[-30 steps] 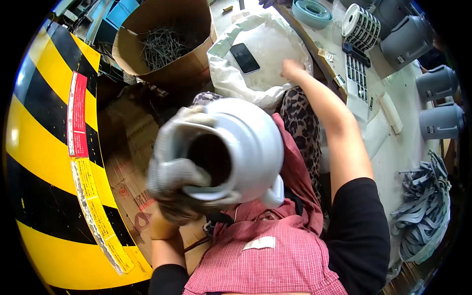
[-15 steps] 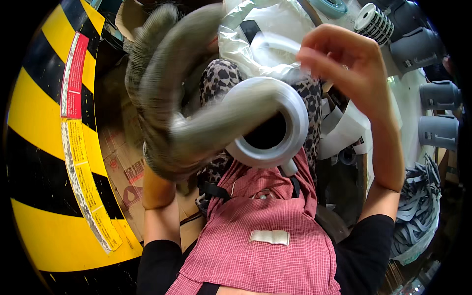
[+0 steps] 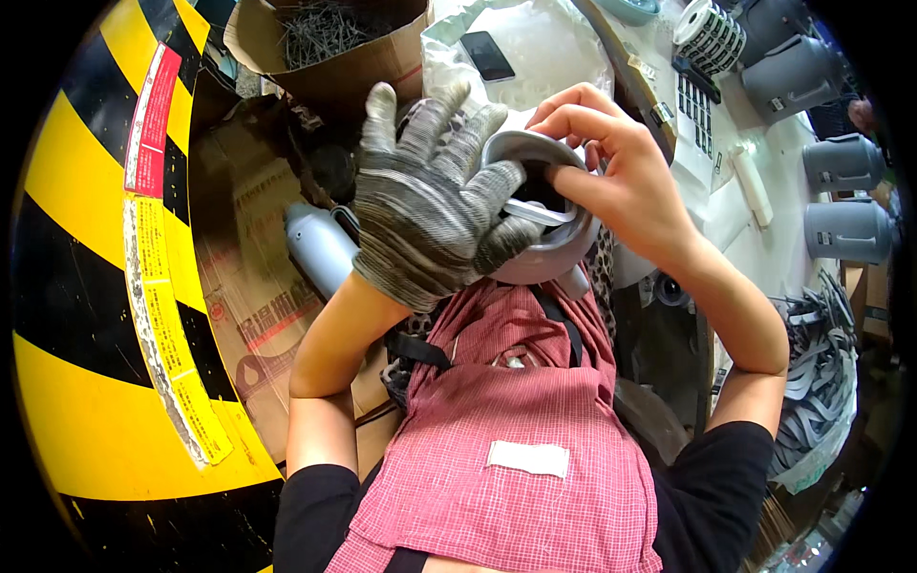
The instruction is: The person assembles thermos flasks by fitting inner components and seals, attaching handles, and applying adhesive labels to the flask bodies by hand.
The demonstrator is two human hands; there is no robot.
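A grey round metal housing (image 3: 559, 253) with a wide open mouth sits in my lap, above my red checked apron. My left hand (image 3: 425, 215), in a grey knitted glove, lies over its left side with the fingers spread and the thumb pressed across the rim. My bare right hand (image 3: 621, 177) comes from the right, its fingertips pinching a thin white strip (image 3: 535, 212) that lies inside the mouth of the housing. The lower part of the housing is hidden by the glove.
A second grey canister (image 3: 320, 250) lies on flattened cardboard (image 3: 253, 286) to my left, beside a yellow-and-black striped barrier (image 3: 86, 239). A cardboard box of dark metal bits (image 3: 330, 33) and a phone (image 3: 487, 55) on a plastic bag lie ahead. Grey canisters (image 3: 841, 162) and a bundle of grey straps (image 3: 821, 382) are on the right.
The housing has come down from close to the camera to my lap. My right hand came back from the table and its fingers are now in the housing's mouth.
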